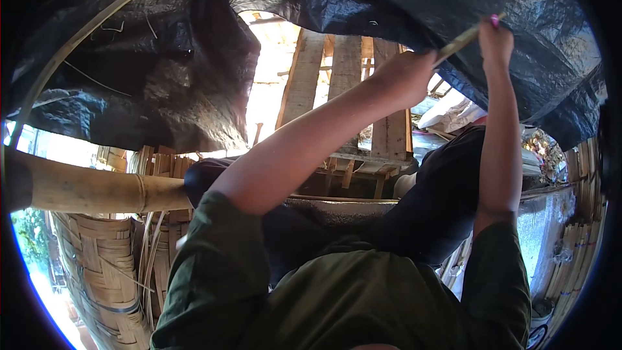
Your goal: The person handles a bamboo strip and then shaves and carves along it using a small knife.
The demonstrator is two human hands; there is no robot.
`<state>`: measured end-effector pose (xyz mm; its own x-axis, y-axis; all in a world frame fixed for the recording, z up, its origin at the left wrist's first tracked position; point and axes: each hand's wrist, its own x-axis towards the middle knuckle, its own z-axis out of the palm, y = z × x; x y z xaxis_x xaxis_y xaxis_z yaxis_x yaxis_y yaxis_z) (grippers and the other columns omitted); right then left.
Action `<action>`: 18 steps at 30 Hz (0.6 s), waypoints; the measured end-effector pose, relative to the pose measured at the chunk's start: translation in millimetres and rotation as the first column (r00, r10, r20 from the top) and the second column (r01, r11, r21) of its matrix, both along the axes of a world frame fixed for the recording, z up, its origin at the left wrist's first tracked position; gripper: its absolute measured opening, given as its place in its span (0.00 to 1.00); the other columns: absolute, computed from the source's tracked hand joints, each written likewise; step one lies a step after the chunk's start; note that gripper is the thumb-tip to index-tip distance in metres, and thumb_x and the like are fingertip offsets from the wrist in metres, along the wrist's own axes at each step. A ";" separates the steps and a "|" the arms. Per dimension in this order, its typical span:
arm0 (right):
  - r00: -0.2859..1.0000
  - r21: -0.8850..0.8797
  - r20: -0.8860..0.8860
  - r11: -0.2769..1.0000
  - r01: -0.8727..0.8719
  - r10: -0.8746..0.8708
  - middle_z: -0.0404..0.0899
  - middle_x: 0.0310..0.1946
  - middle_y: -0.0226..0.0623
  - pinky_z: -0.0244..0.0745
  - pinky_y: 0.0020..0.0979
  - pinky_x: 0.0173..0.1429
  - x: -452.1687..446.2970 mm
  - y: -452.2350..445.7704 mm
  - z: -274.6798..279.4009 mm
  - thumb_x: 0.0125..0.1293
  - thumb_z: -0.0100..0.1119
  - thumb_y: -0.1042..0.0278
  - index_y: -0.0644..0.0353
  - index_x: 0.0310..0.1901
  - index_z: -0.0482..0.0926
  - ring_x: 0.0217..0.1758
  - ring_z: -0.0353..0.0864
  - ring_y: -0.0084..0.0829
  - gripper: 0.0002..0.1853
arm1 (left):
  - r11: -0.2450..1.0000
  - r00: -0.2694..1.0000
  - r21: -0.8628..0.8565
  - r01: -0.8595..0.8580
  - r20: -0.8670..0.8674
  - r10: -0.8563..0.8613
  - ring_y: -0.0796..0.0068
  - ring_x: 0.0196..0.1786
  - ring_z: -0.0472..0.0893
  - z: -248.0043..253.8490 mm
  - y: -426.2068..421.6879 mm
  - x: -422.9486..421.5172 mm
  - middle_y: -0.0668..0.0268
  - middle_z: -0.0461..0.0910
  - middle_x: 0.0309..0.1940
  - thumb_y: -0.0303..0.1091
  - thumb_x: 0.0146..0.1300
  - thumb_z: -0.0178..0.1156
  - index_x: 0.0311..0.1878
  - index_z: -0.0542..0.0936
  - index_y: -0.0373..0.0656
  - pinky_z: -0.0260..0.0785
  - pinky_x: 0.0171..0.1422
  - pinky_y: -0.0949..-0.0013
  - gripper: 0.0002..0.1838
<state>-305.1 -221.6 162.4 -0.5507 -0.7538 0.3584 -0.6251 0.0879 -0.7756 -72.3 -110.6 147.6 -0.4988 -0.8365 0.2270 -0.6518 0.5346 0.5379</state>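
Observation:
A pale, narrow bamboo strip runs slantwise between my hands in front of the dark plastic sheet. My left hand is closed in a fist around its lower end. Higher and to the right, my right hand is closed at the strip's upper end, with a small pink thing at its fingers that is too small to name. The black plastic sheet hangs close behind both hands. A long curved bamboo strip arches across the sheet on the left; whether the two strips join is out of sight.
Wooden planks stand beyond a gap in the sheet. A thick bamboo pole crosses at left, above a woven bamboo basket. My legs are bent apart before me. Bundled bamboo sticks are at right.

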 end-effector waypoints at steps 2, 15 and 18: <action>0.996 -0.090 -0.028 0.992 0.084 -0.087 0.78 0.21 0.39 0.71 0.35 0.26 -48.8 -28.0 -15.2 0.59 0.60 0.47 0.72 0.32 0.82 0.21 0.78 0.32 0.27 | 1.000 0.999 -0.026 0.011 0.049 -0.010 0.52 0.36 0.85 13.4 -8.4 -21.3 0.51 0.82 0.31 0.35 0.71 0.55 0.52 0.74 0.38 0.77 0.41 0.53 0.12; 0.918 0.001 0.394 0.999 0.036 -0.034 0.71 0.18 0.32 0.60 0.31 0.17 -136.5 -21.7 -46.3 0.57 0.62 0.54 0.62 0.27 0.80 0.16 0.70 0.25 0.16 | 0.992 0.984 -0.013 0.128 0.128 -0.125 0.50 0.41 0.86 -1.0 -16.9 -79.9 0.50 0.83 0.34 0.29 0.65 0.56 0.53 0.78 0.35 0.78 0.45 0.51 0.15; 0.926 0.189 0.359 0.962 -0.198 0.120 0.62 0.13 0.25 0.50 0.30 0.14 -94.4 -4.2 -47.9 0.61 0.60 0.54 0.58 0.24 0.76 0.11 0.61 0.21 0.16 | 0.982 0.974 0.115 0.149 0.152 -0.166 0.50 0.43 0.84 -25.8 -20.6 -45.0 0.48 0.83 0.37 0.29 0.67 0.54 0.55 0.75 0.35 0.76 0.47 0.51 0.15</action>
